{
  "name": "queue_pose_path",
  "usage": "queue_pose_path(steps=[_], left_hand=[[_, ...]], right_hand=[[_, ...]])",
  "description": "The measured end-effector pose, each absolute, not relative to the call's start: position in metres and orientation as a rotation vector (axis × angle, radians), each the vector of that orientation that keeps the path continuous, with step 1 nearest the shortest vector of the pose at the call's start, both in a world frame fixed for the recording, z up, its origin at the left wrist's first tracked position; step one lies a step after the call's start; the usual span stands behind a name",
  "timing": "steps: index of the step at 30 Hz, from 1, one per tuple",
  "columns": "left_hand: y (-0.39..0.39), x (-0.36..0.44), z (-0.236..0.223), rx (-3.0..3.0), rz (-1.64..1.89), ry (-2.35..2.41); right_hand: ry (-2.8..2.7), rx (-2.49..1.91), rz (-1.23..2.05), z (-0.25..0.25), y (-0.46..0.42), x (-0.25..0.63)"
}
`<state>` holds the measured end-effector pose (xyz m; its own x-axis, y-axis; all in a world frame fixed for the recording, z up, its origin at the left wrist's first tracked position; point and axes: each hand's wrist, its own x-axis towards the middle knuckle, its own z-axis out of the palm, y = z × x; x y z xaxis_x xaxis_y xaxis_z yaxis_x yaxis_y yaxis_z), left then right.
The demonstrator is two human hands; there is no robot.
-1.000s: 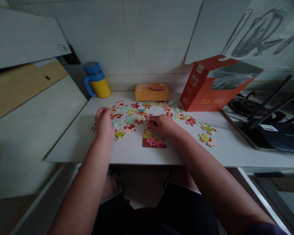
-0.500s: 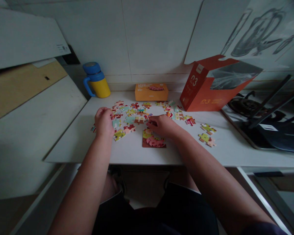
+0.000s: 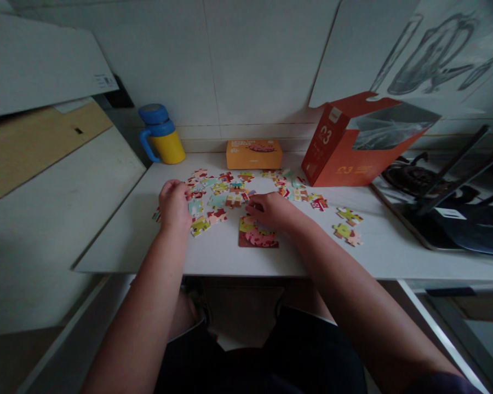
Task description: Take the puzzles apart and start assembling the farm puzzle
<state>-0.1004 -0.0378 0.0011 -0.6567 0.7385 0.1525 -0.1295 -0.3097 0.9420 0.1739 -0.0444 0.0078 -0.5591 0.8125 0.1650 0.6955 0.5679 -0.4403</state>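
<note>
Several loose, colourful puzzle pieces (image 3: 219,192) are scattered across the white table (image 3: 213,254). A small joined block of puzzle pieces (image 3: 258,236) lies near the front edge. My right hand (image 3: 273,209) rests at the block's far edge, its fingers curled down onto a piece there. My left hand (image 3: 173,203) sits at the left side of the scatter, fingers bent and closed on something I cannot make out. A few more pieces (image 3: 348,224) lie apart to the right.
A yellow mug with a blue lid (image 3: 162,137) stands at the back left. A small orange puzzle box (image 3: 253,154) sits by the wall. A large orange carton (image 3: 353,148) lies at the back right, beside a black stove top (image 3: 443,202).
</note>
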Motion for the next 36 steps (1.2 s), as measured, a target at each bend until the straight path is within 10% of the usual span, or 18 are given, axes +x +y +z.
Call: queue_pose_path(steps=[36], left_hand=[[-0.0382, -0.1018, 0.0002, 0.801, 2.004, 1.354]], right_hand=[[-2.479, -1.236, 0.426, 0.0091, -0.0456, 0.1737]])
